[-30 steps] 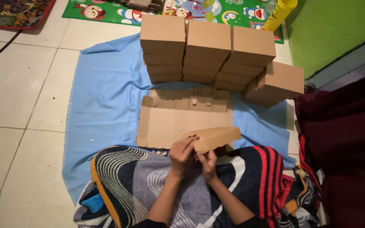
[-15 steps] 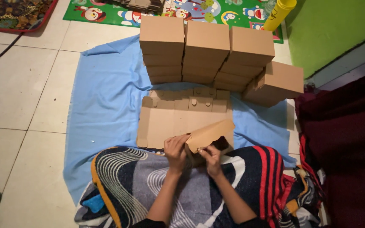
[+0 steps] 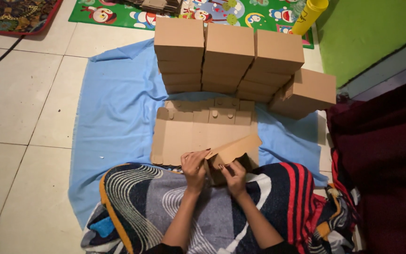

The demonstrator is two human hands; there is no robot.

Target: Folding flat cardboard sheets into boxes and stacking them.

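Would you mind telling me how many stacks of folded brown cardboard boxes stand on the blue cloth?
3 upright stacks: left, middle, right. One further box leans beside the right stack. Others may be hidden behind.

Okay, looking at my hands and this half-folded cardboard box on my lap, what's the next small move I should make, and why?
Probably press the raised flap down and tuck it in. Your left hand and right hand both pinch the half-folded box, whose flap stands open and tilted, unlike the closed finished boxes stacked beyond the flat cardboard sheets.
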